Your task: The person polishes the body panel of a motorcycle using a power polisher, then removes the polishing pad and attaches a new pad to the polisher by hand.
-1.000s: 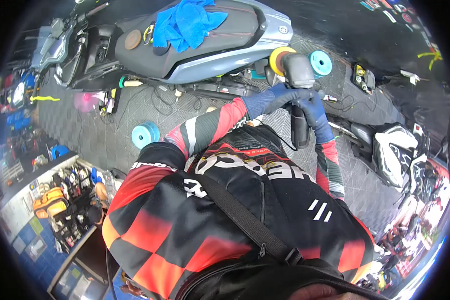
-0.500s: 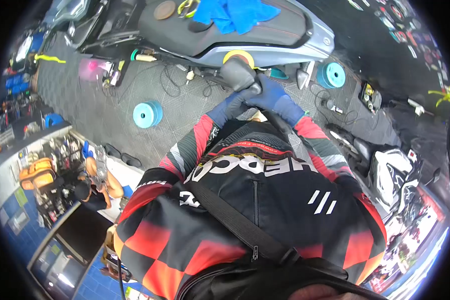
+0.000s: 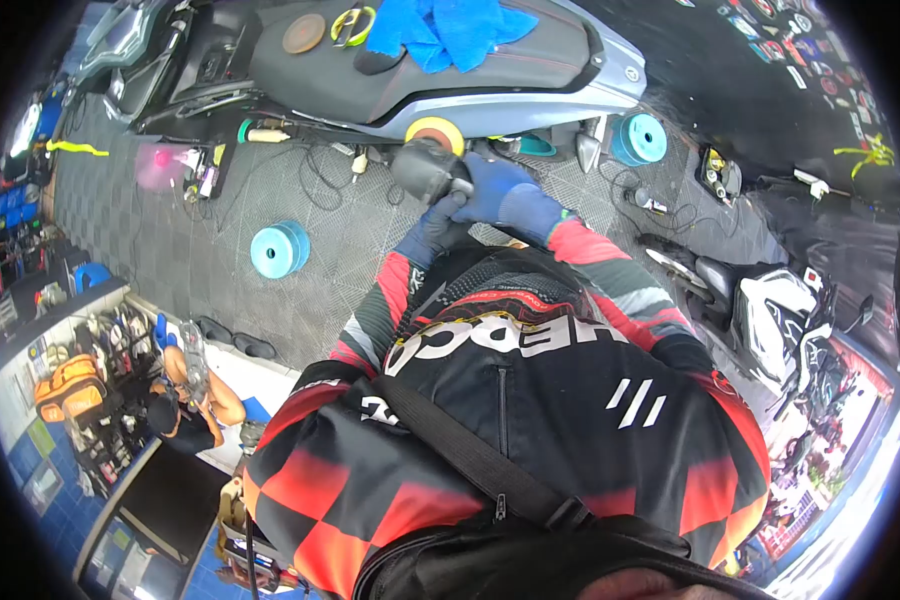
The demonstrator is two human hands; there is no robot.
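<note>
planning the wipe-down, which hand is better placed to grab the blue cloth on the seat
Probably the right hand: it looks nearer the blue cloth, while the left hand sits closer to the body, behind the polisher head. Both seem to be on the tool.

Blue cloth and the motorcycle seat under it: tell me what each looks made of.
The blue cloth looks like matte microfibre or terry, going by its limp folds and lack of shine. The seat seems dark vinyl, possibly leather: smooth, low sheen, with thin reddish seam lines.
</note>
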